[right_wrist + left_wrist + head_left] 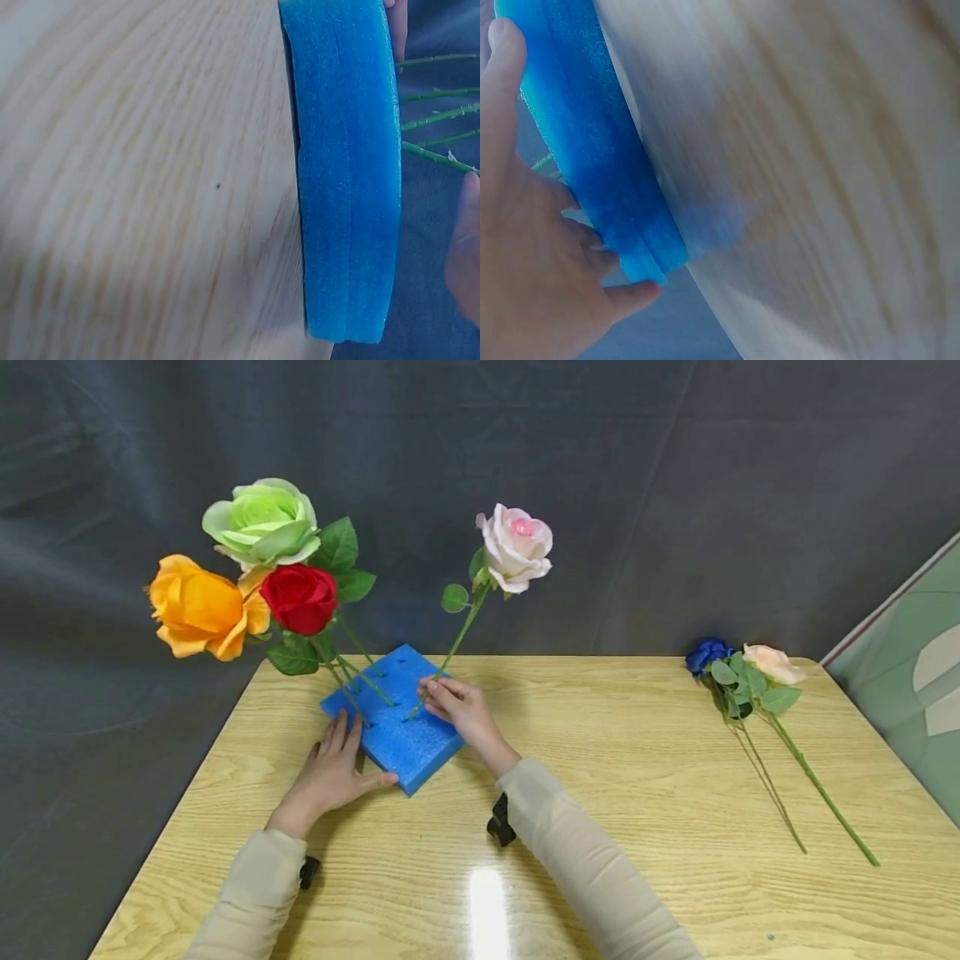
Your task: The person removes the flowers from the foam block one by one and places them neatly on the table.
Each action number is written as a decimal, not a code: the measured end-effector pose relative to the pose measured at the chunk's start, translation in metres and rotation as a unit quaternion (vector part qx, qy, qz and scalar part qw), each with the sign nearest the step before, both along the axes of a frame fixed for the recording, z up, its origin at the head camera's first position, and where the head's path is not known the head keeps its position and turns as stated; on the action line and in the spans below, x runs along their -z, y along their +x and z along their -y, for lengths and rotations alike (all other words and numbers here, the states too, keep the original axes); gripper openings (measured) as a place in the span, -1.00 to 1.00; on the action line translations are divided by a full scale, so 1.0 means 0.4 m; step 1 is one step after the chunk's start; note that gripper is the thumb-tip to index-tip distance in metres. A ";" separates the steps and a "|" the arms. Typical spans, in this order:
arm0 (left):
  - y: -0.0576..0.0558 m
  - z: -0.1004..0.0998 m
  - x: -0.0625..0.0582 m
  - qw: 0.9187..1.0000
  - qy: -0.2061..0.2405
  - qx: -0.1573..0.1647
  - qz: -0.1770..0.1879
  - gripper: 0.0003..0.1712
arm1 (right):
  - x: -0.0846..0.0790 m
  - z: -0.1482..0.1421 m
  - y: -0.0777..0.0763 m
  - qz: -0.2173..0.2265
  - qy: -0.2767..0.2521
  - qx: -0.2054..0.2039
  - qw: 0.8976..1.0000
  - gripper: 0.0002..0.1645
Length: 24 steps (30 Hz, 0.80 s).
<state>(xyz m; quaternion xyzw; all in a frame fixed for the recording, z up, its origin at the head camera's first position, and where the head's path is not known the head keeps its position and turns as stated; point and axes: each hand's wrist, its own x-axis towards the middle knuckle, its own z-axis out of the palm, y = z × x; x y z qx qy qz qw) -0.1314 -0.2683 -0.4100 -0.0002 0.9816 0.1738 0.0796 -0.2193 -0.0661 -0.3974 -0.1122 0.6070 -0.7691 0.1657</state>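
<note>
In the head view a blue foam block (pixel 408 747) lies on the table with several flower stems standing in holes. A green rose (pixel 266 522), an orange rose (pixel 198 610) and a red rose (pixel 302 599) lean left above it. My right hand (pixel 461 710) pinches the stem of a pale pink rose (pixel 517 552), whose lower end meets the block's top. My left hand (pixel 330 772) rests along the block's near left side, fingers extended and thumb at the front corner. The left wrist view shows its thumb and fingertips against the foam edge.
A blue rose (pixel 707 655) and a peach rose (pixel 775 665) lie at the table's right, stems toward the front. Behind the wooden table (pixel 600 760) hangs a dark curtain (pixel 600 510). A green panel (pixel 915 668) stands at the right edge.
</note>
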 end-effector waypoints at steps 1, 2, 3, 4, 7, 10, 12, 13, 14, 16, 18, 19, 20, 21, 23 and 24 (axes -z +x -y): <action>0.002 -0.003 -0.001 1.000 0.000 -0.001 0.000 0.36 | 0.000 0.002 0.001 -0.001 -0.002 -0.003 1.000 -0.62; 0.004 -0.005 -0.001 1.000 -0.001 -0.003 0.000 0.37 | 0.001 0.003 0.003 -0.002 -0.002 -0.005 1.000 -0.62; 0.005 -0.008 -0.002 1.000 0.001 -0.005 0.000 0.38 | 0.001 0.005 0.004 -0.002 -0.002 -0.007 1.000 -0.62; 0.007 -0.010 -0.003 1.000 0.001 -0.007 -0.001 0.39 | 0.001 0.007 0.006 -0.002 -0.002 -0.010 1.000 -0.62; 0.010 -0.015 -0.004 1.000 0.000 -0.014 -0.001 0.42 | 0.001 0.012 0.008 -0.005 0.000 -0.018 1.000 -0.61; 0.012 -0.019 -0.005 1.000 -0.008 -0.022 -0.003 0.42 | 0.000 0.015 0.009 -0.005 0.001 -0.017 1.000 -0.61; 0.012 -0.024 -0.004 1.000 -0.014 -0.028 -0.005 0.43 | -0.002 0.015 0.009 -0.006 0.003 -0.018 1.000 -0.61; 0.012 -0.026 -0.004 0.999 -0.017 -0.031 -0.006 0.43 | -0.003 0.016 0.009 -0.005 0.003 -0.018 1.000 -0.61; 0.012 -0.029 -0.003 0.999 -0.019 -0.034 -0.006 0.43 | -0.003 0.016 0.010 -0.006 0.003 -0.018 1.000 -0.61; 0.011 -0.035 -0.002 0.999 -0.023 -0.042 -0.009 0.43 | -0.005 0.017 0.010 -0.006 0.003 -0.018 1.000 -0.61; 0.011 -0.042 -0.001 0.998 -0.026 -0.049 -0.011 0.44 | -0.006 0.017 0.010 -0.007 0.003 -0.017 1.000 -0.61; 0.010 -0.045 -0.001 0.998 -0.028 -0.053 -0.012 0.44 | -0.006 0.018 0.009 -0.008 0.003 -0.017 1.000 -0.61; 0.010 -0.048 -0.001 0.998 -0.029 -0.055 -0.013 0.44 | -0.006 0.018 0.009 -0.010 0.003 -0.018 1.000 -0.60; 0.010 -0.051 -0.001 0.998 -0.032 -0.058 -0.015 0.45 | -0.006 0.018 0.009 -0.011 0.002 -0.019 1.000 -0.60; 0.009 -0.055 -0.004 0.997 -0.036 -0.061 -0.019 0.46 | -0.006 0.017 0.008 -0.016 0.004 -0.019 1.000 -0.60; 0.008 -0.055 -0.005 0.997 -0.037 -0.060 -0.020 0.46 | -0.006 0.017 0.008 -0.017 0.004 -0.019 1.000 -0.60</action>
